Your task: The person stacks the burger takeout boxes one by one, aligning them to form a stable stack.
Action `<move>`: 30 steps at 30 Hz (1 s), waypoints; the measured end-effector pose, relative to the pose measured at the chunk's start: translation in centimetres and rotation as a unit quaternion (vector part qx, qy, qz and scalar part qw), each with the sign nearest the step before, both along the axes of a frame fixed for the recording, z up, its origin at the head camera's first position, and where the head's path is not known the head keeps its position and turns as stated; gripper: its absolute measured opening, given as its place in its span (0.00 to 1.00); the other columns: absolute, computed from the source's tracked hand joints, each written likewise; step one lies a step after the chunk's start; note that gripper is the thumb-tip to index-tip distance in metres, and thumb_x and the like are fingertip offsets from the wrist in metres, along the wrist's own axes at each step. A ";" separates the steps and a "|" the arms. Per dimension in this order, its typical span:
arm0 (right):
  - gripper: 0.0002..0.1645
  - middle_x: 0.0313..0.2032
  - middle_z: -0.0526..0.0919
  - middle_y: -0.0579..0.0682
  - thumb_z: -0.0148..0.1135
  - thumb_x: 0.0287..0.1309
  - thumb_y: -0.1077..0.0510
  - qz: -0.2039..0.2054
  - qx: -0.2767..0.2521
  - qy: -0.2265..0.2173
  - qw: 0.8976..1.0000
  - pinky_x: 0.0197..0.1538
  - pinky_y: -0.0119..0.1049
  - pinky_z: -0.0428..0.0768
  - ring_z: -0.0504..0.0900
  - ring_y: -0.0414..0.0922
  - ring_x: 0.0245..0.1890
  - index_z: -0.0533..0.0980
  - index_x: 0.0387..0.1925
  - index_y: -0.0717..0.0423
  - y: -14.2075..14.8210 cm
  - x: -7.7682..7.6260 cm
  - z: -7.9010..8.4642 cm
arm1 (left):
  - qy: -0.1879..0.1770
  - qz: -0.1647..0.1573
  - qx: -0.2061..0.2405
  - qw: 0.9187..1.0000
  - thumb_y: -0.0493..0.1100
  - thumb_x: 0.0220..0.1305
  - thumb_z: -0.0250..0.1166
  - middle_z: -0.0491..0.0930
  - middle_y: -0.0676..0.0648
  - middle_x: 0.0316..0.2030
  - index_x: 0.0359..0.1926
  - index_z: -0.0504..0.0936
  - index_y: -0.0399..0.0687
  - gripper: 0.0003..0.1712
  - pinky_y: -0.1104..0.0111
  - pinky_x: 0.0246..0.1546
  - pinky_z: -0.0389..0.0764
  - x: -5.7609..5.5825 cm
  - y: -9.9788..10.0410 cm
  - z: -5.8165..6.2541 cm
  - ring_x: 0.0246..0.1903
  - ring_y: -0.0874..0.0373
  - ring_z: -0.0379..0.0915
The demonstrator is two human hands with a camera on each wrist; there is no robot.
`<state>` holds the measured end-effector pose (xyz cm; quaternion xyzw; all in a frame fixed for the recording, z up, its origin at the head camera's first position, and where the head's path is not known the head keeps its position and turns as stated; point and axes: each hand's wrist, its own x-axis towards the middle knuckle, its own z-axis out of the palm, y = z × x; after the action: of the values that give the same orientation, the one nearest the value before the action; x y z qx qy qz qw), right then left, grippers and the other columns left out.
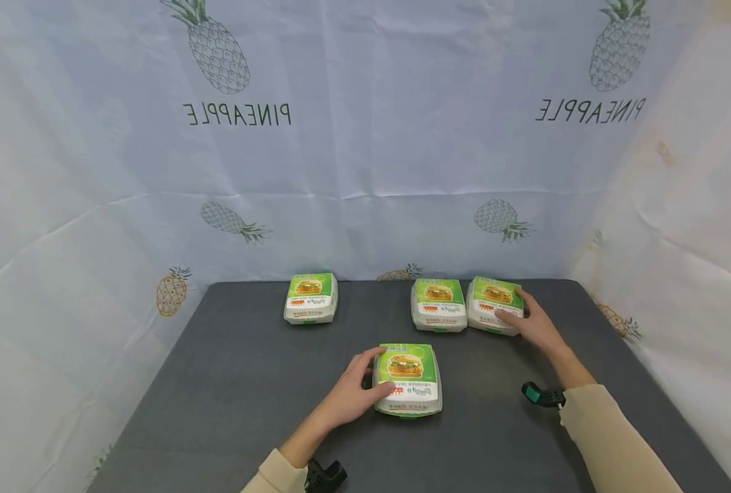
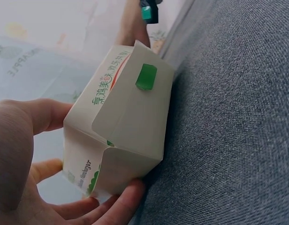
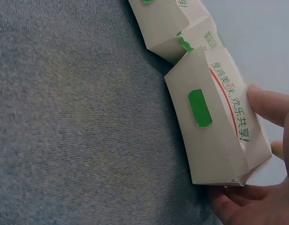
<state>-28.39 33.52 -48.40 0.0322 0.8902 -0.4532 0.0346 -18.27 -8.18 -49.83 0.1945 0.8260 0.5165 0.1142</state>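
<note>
Head view: pale pineapple-print cloth (image 1: 353,157) at back & sides; dark gray tabletop (image 1: 236,397); then R sleeve (image 1: 612,438) & L sleeve (image 1: 275,476), both cream, in from bottom edge. 4 burger boxes, upright, lids down, green/white tops w/ burger pic: near box (image 1: 407,380) approx. front-center, closest to the person; R box (image 1: 491,301), mid box (image 1: 439,306) & far-L box (image 1: 311,299) at the back edge. R box & mid box side by side, corners meeting or v. nearly, R box a bit askew; far-L box well apart. Hands: L hand (image 1: 355,394) grips near box from its L side, thumb over lid, fingers bent along the side; R hand (image 1: 534,322) does ditto on R box from its R side. Both boxes seem to rest on tabletop, tho' a tiny lift I can't rule out. Black wrist unit on each arm, L one (image 1: 325,476), R one (image 1: 542,395). Smallest: green front tab on near box (image 2: 147,77), same on R box (image 3: 200,108). Step in hand, my read: hold & position, two boxes at once. Next move prob. calls for light, even grip (thin card, may dent), near box level, R box eased w/o bumping mid box.
</note>
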 end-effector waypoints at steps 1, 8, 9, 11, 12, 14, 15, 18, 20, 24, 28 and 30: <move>0.64 0.69 0.56 0.76 0.57 0.68 0.31 0.001 -0.006 0.000 1.000 0.56 0.60 0.72 0.64 0.68 0.65 0.32 0.80 0.61 0.0 0.1 -0.1 | 0.002 -0.002 0.002 1.000 0.58 0.71 0.64 0.61 0.37 0.68 0.77 0.62 0.56 0.39 0.51 0.49 0.76 0.0 0.0 0.0 0.61 0.41 0.69; 0.64 0.69 0.57 0.76 0.59 0.67 0.32 0.000 -0.040 0.002 0.999 0.59 0.64 0.70 0.66 0.68 0.64 0.32 0.81 0.55 -0.1 0.5 -0.3 | 0.003 -0.002 0.012 1.000 0.57 0.71 0.65 0.62 0.37 0.68 0.77 0.62 0.54 0.39 0.51 0.49 0.77 0.1 0.0 0.1 0.61 0.40 0.70; 0.64 0.69 0.58 0.76 0.59 0.67 0.32 -0.001 -0.042 0.002 0.999 0.59 0.64 0.69 0.66 0.68 0.64 0.32 0.81 0.55 -0.1 0.5 -0.2 | 0.001 -0.002 0.013 1.000 0.56 0.71 0.65 0.62 0.37 0.68 0.76 0.62 0.54 0.39 0.52 0.49 0.77 0.1 0.0 0.2 0.61 0.40 0.70; 0.63 0.69 0.57 0.76 0.59 0.68 0.33 -0.003 -0.043 0.002 0.999 0.59 0.64 0.69 0.66 0.68 0.64 0.32 0.81 0.55 0.0 0.7 -0.1 | -0.002 -0.001 0.013 1.000 0.57 0.71 0.65 0.61 0.37 0.69 0.77 0.62 0.54 0.39 0.52 0.49 0.77 0.1 0.0 0.2 0.61 0.41 0.70; 0.63 0.69 0.57 0.77 0.59 0.68 0.33 -0.005 -0.043 0.001 0.999 0.59 0.64 0.69 0.65 0.68 0.64 0.33 0.81 0.55 0.0 0.8 0.0 | -0.003 -0.001 0.014 1.000 0.57 0.71 0.65 0.61 0.37 0.69 0.77 0.62 0.54 0.39 0.52 0.49 0.77 0.1 0.1 0.2 0.61 0.41 0.70; 0.62 0.70 0.55 0.78 0.59 0.69 0.34 -0.009 -0.044 -0.001 0.999 0.60 0.65 0.69 0.64 0.69 0.65 0.32 0.81 0.56 0.2 1.1 0.2 | -0.004 -0.001 0.011 1.000 0.58 0.71 0.64 0.61 0.37 0.69 0.77 0.62 0.54 0.40 0.52 0.50 0.76 0.1 0.1 0.2 0.61 0.42 0.70; 0.62 0.70 0.55 0.78 0.59 0.69 0.34 -0.011 -0.044 -0.001 0.999 0.60 0.65 0.69 0.64 0.69 0.65 0.32 0.81 0.56 0.3 1.2 0.3 | -0.005 0.000 0.010 1.000 0.58 0.71 0.64 0.61 0.37 0.69 0.77 0.62 0.54 0.40 0.51 0.50 0.76 0.1 0.1 0.1 0.61 0.42 0.69; 0.62 0.70 0.54 0.78 0.59 0.69 0.34 -0.018 -0.044 0.001 0.999 0.60 0.64 0.68 0.63 0.69 0.66 0.33 0.81 0.56 0.4 1.5 0.5 | -0.002 0.000 0.007 1.000 0.58 0.71 0.64 0.61 0.37 0.68 0.77 0.62 0.53 0.40 0.49 0.50 0.76 0.1 0.1 0.0 0.61 0.41 0.69; 0.61 0.71 0.53 0.78 0.58 0.70 0.35 -0.023 -0.042 0.005 0.999 0.60 0.65 0.68 0.63 0.70 0.66 0.33 0.81 0.56 0.4 1.6 0.8 | -0.001 0.000 0.006 1.000 0.58 0.71 0.64 0.61 0.37 0.68 0.77 0.62 0.53 0.40 0.49 0.50 0.76 0.1 0.1 -0.1 0.61 0.41 0.69; 0.59 0.71 0.53 0.78 0.57 0.71 0.36 -0.033 -0.031 0.013 0.999 0.60 0.65 0.68 0.61 0.70 0.67 0.34 0.81 0.57 0.5 1.7 1.0 | -0.002 0.002 0.004 1.000 0.58 0.71 0.64 0.61 0.37 0.68 0.77 0.62 0.55 0.40 0.51 0.50 0.77 0.1 0.1 -0.2 0.61 0.41 0.69; 0.59 0.70 0.54 0.78 0.57 0.71 0.36 -0.035 -0.015 0.020 0.999 0.58 0.64 0.69 0.61 0.71 0.67 0.35 0.81 0.58 0.5 1.8 1.1 | -0.004 0.002 0.005 1.000 0.58 0.71 0.64 0.62 0.38 0.67 0.77 0.62 0.56 0.39 0.54 0.48 0.78 0.0 0.2 -0.2 0.61 0.42 0.70; 0.59 0.70 0.55 0.78 0.57 0.71 0.35 -0.036 -0.002 0.027 0.999 0.56 0.62 0.71 0.62 0.70 0.66 0.36 0.81 0.59 0.4 1.8 1.2 | -0.005 0.002 0.005 1.000 0.57 0.71 0.64 0.63 0.38 0.66 0.77 0.62 0.56 0.39 0.55 0.47 0.78 0.0 0.2 -0.2 0.61 0.42 0.70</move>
<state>-26.57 33.96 -47.24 0.0522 0.8880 -0.4569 -0.0056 -18.23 -8.00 -50.07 0.1914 0.8231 0.5218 0.1163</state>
